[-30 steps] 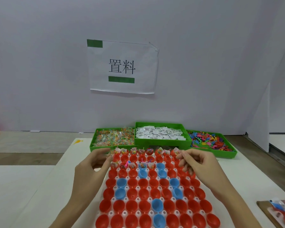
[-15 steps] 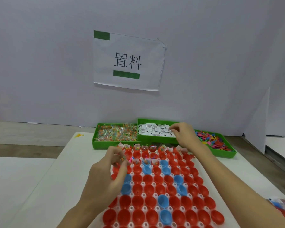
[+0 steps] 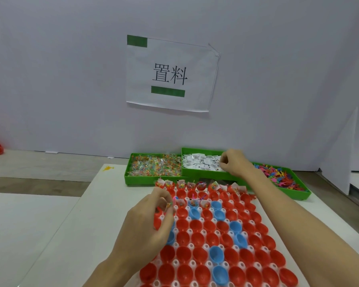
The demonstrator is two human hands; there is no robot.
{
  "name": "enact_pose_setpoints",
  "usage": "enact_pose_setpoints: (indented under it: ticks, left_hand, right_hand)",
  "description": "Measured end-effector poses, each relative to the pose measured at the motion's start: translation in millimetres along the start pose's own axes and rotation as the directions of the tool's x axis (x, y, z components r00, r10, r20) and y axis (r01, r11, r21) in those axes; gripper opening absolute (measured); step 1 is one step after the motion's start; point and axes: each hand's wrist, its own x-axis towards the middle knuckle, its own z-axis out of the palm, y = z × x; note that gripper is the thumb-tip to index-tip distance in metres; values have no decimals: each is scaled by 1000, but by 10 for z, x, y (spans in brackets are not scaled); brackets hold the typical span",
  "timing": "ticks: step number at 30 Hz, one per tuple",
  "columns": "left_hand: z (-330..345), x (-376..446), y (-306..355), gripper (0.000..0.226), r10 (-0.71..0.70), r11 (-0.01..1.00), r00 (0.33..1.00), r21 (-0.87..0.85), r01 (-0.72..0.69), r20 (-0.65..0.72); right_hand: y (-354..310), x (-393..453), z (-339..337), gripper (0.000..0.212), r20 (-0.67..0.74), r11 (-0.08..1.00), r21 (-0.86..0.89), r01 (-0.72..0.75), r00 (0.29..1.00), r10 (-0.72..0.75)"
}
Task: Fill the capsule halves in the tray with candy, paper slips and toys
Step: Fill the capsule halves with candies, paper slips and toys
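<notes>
Head view, right hand (image 3: 233,162): reaches over the middle green bin (image 3: 203,175), fingers curled down onto the paper slips (image 3: 201,163); whether a slip is pinched cannot be told.
Head view, left hand (image 3: 151,220): fingers bunched over the near-left capsule halves (image 3: 195,226), seemingly pinching a small candy packet.
Tray (image 3: 197,264): lies on the white table (image 3: 71,235); its long axis runs away from the person toward the bins.
Progress: only the far row and part of the second hold fillings.
Risk: the right forearm crosses low over the filled rows and could knock slips out; the right hand may lift several slips at once.
</notes>
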Motion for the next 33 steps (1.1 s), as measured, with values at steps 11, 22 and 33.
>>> enact_pose_setpoints:
  ticks: [11,22,33]
  left_hand:
    - [8,52,131,26,-180,956,982,-243,162,-52]
    - [65,35,283,15,-287,811,946,-487,323,149]
    - [72,22,247,21,-267,838,932,-418,350,244]
  right_hand:
    - [-167,-770,-211,11,-260,827,561,44,957,126]
    - [-841,-2041,-178,8,6,691,690,217,952,-305]
    - [-905,-2106,-76,16,-93,738,626,251,964,-249]
